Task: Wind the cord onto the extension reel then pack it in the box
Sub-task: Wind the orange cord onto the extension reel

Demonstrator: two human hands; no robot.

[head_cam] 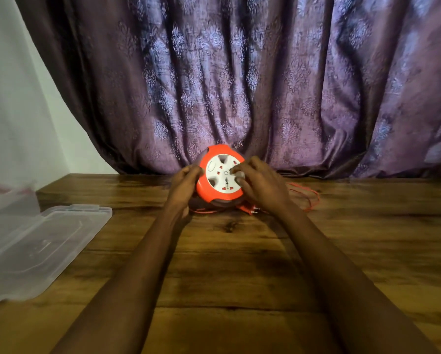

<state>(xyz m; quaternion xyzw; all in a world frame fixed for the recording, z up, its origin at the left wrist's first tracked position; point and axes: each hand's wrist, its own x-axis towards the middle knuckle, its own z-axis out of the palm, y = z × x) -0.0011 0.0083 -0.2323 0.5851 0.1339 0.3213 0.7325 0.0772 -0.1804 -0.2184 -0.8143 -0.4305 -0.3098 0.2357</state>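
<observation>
An orange extension reel (pixel 214 192) with a white socket face stands tilted toward me at the far middle of the wooden table (pixel 240 264). My left hand (pixel 185 185) grips its left rim. Over the right side of the white face my right hand (pixel 259 183) has curled fingers on the disc. A thin orange cord (pixel 309 198) lies in loose loops on the table to the right of the reel. Its plug (pixel 250 210) lies just in front of the reel's base.
A clear plastic lid (pixel 39 249) lies flat at the table's left edge. Behind it, beyond the edge, stands the clear plastic box (pixel 8 198). A purple patterned curtain (pixel 265 85) hangs right behind the table's far edge.
</observation>
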